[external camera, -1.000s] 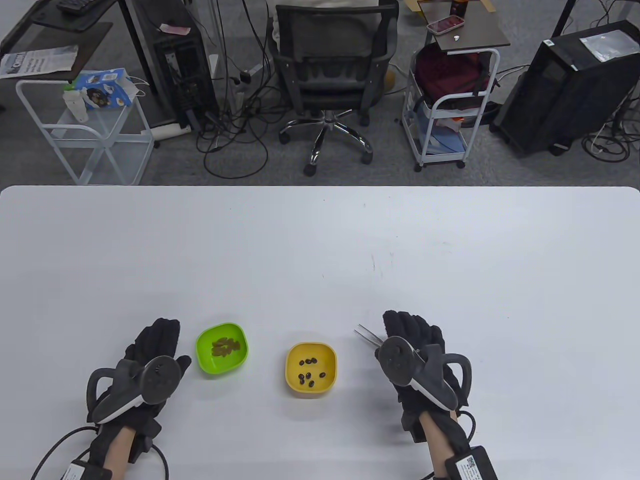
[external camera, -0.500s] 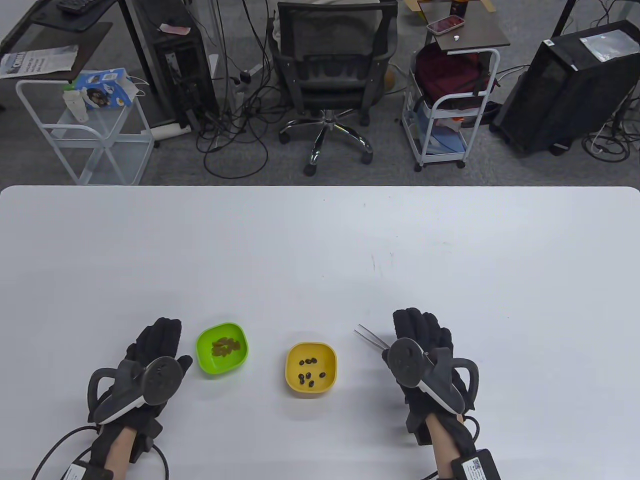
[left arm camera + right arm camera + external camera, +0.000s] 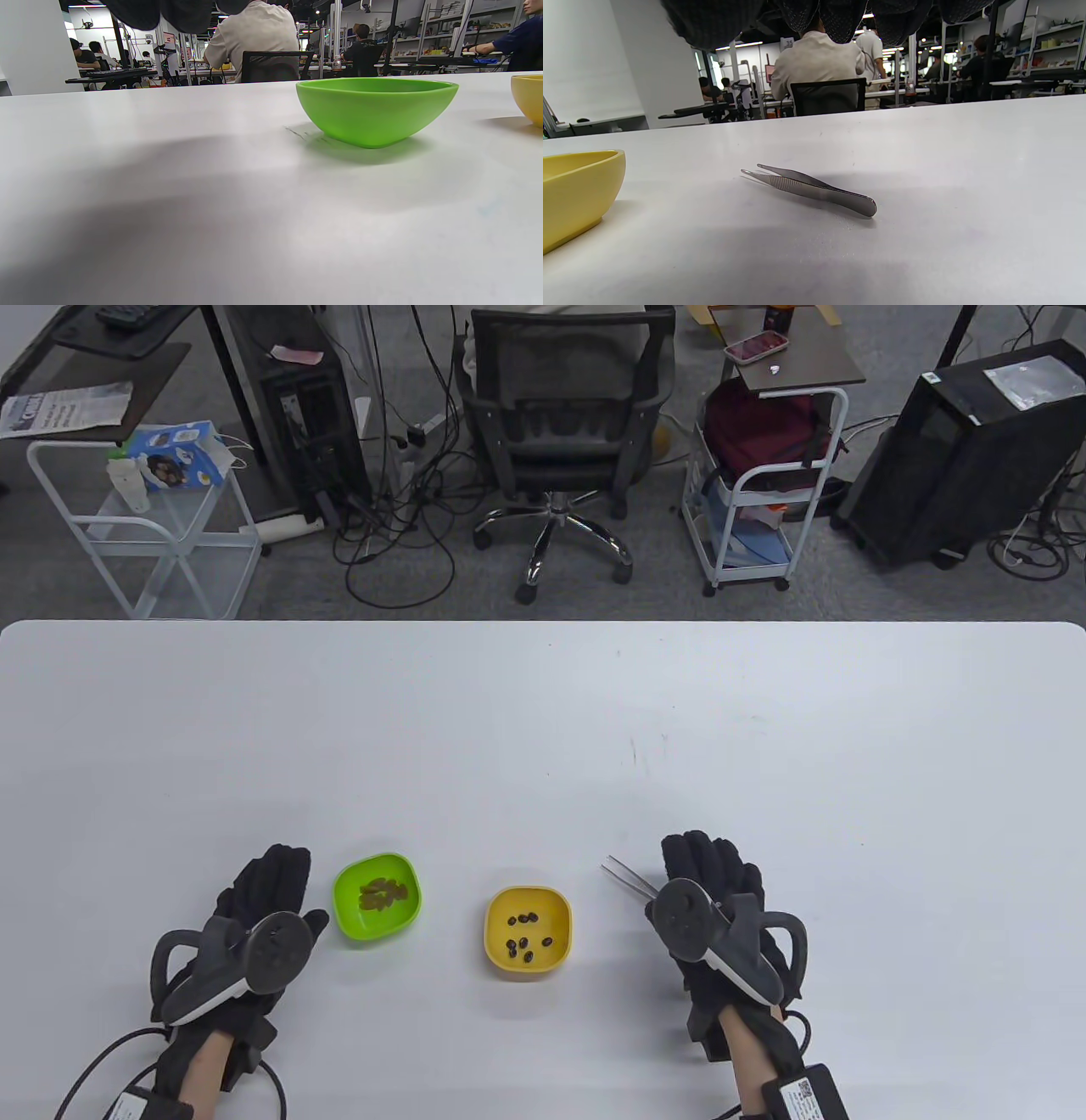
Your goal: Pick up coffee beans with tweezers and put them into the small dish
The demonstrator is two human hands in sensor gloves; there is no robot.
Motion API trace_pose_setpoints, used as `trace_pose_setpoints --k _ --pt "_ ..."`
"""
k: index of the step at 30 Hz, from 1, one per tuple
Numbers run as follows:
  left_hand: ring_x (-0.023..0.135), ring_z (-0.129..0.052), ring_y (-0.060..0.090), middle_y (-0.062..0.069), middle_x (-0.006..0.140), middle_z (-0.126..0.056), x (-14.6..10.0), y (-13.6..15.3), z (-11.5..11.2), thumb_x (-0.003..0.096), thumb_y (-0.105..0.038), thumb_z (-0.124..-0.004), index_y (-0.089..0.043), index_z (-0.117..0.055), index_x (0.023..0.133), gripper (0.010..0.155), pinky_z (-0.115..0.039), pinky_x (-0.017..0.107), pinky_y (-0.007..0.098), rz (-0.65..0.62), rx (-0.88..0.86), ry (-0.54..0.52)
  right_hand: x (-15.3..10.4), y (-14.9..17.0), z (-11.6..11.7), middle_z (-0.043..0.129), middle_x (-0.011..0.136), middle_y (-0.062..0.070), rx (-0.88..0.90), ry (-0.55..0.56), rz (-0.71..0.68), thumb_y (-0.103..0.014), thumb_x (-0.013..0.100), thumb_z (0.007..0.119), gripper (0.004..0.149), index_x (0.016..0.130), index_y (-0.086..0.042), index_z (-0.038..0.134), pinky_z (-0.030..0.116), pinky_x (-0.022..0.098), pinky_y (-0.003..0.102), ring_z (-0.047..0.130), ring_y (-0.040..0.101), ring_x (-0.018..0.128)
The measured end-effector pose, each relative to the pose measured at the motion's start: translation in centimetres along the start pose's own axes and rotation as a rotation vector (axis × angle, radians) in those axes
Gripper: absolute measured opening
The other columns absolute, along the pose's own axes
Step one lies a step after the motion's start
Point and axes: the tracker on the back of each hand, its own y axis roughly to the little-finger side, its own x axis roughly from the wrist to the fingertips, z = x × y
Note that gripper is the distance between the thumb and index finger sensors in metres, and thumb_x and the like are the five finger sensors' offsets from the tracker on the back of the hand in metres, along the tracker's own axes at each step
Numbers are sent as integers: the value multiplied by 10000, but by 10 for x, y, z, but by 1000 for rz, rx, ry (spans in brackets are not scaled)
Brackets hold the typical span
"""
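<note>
Metal tweezers (image 3: 629, 877) lie flat on the white table, tips pointing far-left; in the right wrist view they (image 3: 814, 190) lie free, untouched. My right hand (image 3: 706, 861) hovers over their rear end, fingers (image 3: 840, 17) spread above and holding nothing. A yellow dish (image 3: 496, 903) left of the tweezers holds several dark coffee beans (image 3: 528, 940); its edge shows in the right wrist view (image 3: 577, 190). A green dish (image 3: 344, 882) holds several brownish pieces (image 3: 383, 892). My left hand (image 3: 271, 882) rests flat and empty just left of the green dish (image 3: 373, 110).
The white table (image 3: 543, 712) stretches far beyond the dishes. An office chair (image 3: 560, 424), carts and computer towers stand on the floor past its far edge. Cables trail from both wrists at the near edge.
My right hand shifted a little right over the tweezers, then eased back slightly left. The tweezers, both dishes and my left hand have stayed put.
</note>
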Motion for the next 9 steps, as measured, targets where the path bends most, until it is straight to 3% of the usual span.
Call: trace_pose_setpoints --k 9 --pt "1118 -576 567 298 1262 -359 0 -1 0 606 -422 -465 3 -279 1201 755 -588 752 680 -4 7 5 0 -1 1 429 1209 172 -3 -10 -5 -415 478 657 740 1112 -149 383 460 777 667 497 534 1083"
